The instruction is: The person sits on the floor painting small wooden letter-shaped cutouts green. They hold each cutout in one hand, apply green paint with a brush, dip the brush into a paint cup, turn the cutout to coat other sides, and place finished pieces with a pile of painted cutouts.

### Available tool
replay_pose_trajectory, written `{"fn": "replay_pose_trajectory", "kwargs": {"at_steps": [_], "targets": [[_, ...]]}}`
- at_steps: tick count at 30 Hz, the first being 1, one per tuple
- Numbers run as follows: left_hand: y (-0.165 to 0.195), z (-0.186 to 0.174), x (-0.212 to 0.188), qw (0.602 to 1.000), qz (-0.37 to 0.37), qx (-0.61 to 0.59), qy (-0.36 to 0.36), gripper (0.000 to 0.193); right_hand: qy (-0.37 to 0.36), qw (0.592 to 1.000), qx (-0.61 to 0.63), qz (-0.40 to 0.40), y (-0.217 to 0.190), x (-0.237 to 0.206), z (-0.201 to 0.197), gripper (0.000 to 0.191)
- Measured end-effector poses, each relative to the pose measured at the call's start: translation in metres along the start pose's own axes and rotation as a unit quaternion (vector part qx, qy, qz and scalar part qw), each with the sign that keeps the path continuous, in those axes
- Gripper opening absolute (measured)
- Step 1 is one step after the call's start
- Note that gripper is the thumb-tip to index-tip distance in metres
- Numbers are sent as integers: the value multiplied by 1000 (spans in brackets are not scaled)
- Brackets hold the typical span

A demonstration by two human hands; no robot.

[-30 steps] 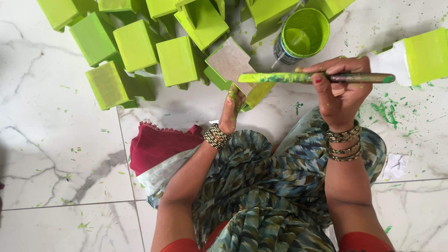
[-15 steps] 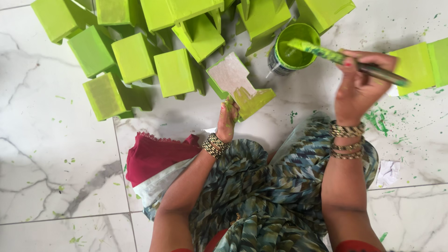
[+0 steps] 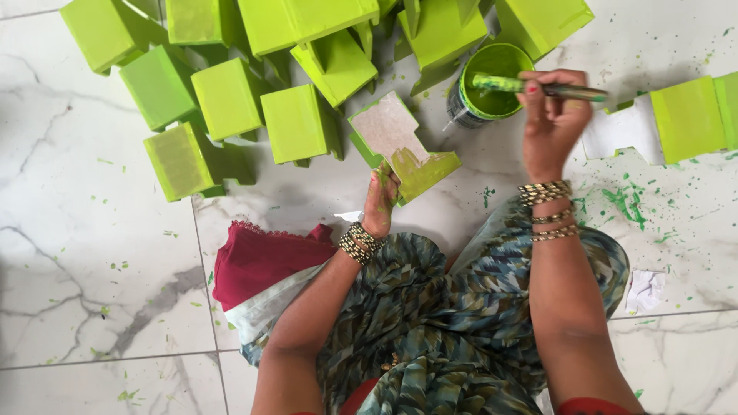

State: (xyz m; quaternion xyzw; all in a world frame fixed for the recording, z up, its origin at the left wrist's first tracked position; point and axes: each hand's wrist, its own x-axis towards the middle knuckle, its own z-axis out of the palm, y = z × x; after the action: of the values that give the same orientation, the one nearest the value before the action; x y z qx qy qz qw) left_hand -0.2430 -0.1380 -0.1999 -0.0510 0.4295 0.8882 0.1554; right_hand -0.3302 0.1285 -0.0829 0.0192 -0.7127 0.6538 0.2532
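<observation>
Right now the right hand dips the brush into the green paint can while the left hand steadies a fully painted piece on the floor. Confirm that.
Not quite. The head view shows the piece under the left hand only partly painted: its near end is green, the rest bare. The right hand does dip the brush into the green paint can.

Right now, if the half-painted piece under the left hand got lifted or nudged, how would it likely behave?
The half-painted piece looks like a stiff, flat cut-out, so it probably would not flex. Its lower part glistens green, so it is likely wet and slippery where the left hand touches it. Lying on the smooth marble floor, it would probably slide easily.
</observation>
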Motion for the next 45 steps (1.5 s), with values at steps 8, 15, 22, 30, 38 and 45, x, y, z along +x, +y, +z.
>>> {"fn": "replay_pose_trajectory", "kwargs": {"at_steps": [8, 15, 22, 30, 38, 45], "targets": [[-50, -25, -21, 997, 70, 6, 8, 54, -43, 997, -40, -45, 5, -16, -13, 18], [-51, -28, -81, 996, 76, -24, 28, 53, -50, 964, -249, -74, -61, -77, -47, 9], [-23, -33, -102, 997, 23, -46, 49, 52, 30, 978, -183, -93, -106, -104, -58, 22], [-50, -27, -72, 993, 93, -38, -65, 51, -40, 960, -270, -64, -93, -74, -68, 23], [-39, 14, -65, 999, 28, -31, -33, 70, 59, 998, -31, -22, -116, -51, -106, 36], [-57, 13, -59, 992, 36, -96, -80, 80, 35, 989, 142, 35, -134, -47, -115, 31]]}}
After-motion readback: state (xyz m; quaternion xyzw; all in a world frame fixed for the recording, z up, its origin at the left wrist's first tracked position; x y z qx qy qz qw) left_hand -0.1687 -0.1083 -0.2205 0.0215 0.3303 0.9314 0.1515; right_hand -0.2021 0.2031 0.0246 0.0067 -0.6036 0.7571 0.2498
